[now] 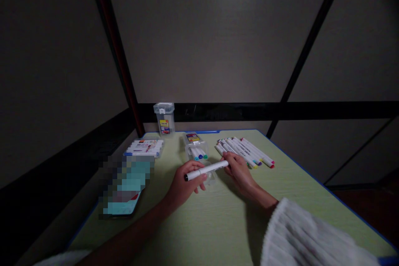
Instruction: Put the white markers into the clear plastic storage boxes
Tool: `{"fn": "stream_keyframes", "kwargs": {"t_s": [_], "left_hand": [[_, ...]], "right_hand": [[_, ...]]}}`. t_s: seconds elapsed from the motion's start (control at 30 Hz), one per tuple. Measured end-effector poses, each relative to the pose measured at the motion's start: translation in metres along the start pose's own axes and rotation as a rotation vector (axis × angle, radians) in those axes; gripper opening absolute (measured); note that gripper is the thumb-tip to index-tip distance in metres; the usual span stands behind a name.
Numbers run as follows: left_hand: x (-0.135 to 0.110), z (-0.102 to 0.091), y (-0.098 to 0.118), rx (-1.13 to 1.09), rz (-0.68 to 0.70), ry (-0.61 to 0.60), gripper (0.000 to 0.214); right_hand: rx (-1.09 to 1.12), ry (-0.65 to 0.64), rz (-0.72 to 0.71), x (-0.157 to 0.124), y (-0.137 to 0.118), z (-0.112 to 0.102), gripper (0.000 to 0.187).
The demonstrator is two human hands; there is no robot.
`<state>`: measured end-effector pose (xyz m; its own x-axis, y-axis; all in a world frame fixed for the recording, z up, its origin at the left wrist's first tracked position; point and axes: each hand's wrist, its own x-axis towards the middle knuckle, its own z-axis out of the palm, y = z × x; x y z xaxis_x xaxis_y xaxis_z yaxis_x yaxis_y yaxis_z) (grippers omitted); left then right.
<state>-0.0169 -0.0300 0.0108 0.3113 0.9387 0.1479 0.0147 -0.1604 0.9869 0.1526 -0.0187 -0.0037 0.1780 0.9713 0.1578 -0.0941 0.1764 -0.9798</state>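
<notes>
My left hand (187, 178) pinches the pen (207, 169) near its black end; if that pinch slackens, the end could drop onto the table (224, 224). In the middle, a bump might slide the capped pens (200, 156) out of the clear box (193, 137). My right hand (238, 169) pinches the other end, its knuckles near enough to set the loose pens (246, 150) rolling.

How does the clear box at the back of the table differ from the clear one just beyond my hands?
Pose: the back box stands upright; the nearer box lies on its side.
Lid: the back box is closed; the nearer box is open, with coloured marker ends showing at its mouth.
Label: the back box's faces forward; the nearer box's faces up.
Both are see-through, with partly yellow labels.
</notes>
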Motion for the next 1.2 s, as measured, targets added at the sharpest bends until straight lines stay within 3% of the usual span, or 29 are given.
{"fn": "stream_keyframes", "kwargs": {"t_s": [0.3,0.7,1.2], "left_hand": [[0.006,-0.004,0.001,-0.061,-0.078,0.194,0.041],[0.009,-0.009,-0.004,-0.056,-0.159,0.206,0.062],[0.011,-0.012,-0.004,-0.081,-0.159,0.230,0.054]], "right_hand": [[-0.094,-0.028,-0.062,-0.003,0.001,0.003,0.035],[-0.079,-0.038,-0.090,-0.003,0.003,0.002,0.028],[0.159,-0.120,-0.087,-0.003,0.004,0.004,0.014]]}}
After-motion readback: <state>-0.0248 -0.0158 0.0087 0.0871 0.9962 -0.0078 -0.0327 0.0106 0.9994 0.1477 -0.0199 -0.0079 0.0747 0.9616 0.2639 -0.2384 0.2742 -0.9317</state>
